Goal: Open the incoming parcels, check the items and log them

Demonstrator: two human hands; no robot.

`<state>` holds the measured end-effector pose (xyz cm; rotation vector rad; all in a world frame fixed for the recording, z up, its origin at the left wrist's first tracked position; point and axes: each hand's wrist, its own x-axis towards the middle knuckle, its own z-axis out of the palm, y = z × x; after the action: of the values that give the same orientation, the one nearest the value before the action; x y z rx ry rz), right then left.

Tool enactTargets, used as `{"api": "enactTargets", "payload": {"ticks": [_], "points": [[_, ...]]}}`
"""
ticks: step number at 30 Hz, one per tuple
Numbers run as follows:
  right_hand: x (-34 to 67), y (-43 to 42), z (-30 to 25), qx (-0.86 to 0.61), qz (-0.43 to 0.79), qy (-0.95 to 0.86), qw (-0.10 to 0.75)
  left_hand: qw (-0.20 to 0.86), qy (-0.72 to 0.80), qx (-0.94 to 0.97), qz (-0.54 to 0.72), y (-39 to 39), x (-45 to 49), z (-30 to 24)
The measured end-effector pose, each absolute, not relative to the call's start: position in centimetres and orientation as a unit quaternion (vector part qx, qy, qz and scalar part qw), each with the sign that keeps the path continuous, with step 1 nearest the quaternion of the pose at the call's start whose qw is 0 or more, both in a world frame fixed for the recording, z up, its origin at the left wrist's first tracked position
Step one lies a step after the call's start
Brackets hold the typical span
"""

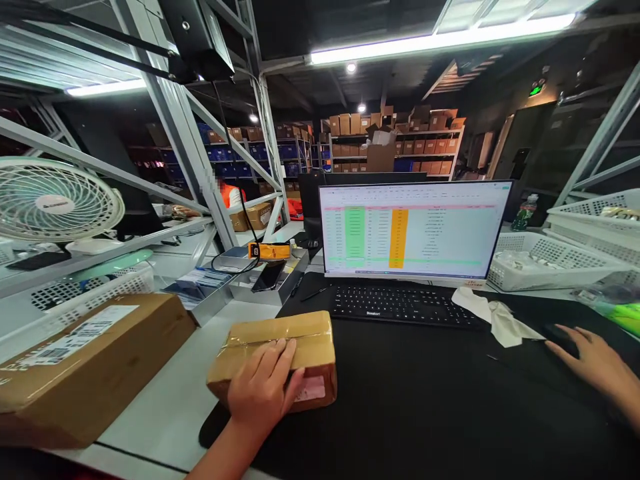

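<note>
A small taped cardboard box (280, 328) sits on the left part of the black desk mat (410, 400). My left hand (263, 387) grips its near edge, fingers over the top and thumb against the front side, beside a pinkish label (311, 389). Far to the right, my right hand (593, 360) lies over a black computer mouse (563, 339), its fingers stretched along it. Between the hands and the monitor (415, 230) is a black keyboard (400, 305). The screen displays a spreadsheet with green and orange columns.
A larger labelled carton (100, 360) stands at left, below a fan (55, 200). A yellow device (270, 251) and a phone (269, 276) lie by grey trays. Crumpled tissue (505, 323) touches the mat. White baskets (555, 257) stand right. Behind the frame is a person in orange (231, 196).
</note>
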<state>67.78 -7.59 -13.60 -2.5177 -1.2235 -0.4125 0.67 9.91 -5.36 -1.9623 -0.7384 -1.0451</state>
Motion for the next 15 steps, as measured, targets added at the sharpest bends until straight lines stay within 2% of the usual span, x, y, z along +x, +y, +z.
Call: {"api": "enactTargets", "payload": {"ticks": [8, 15], "points": [[73.5, -7.5, -18.1, -0.853, -0.152, -0.439, 0.237, 0.364, -0.245, -0.774, -0.456, 10.4, -0.3, -5.9], [72.7, -7.8, -17.6, -0.864, -0.157, -0.435, 0.199, 0.331, -0.244, -0.776, -0.477, 10.8, 0.0, -5.6]]}}
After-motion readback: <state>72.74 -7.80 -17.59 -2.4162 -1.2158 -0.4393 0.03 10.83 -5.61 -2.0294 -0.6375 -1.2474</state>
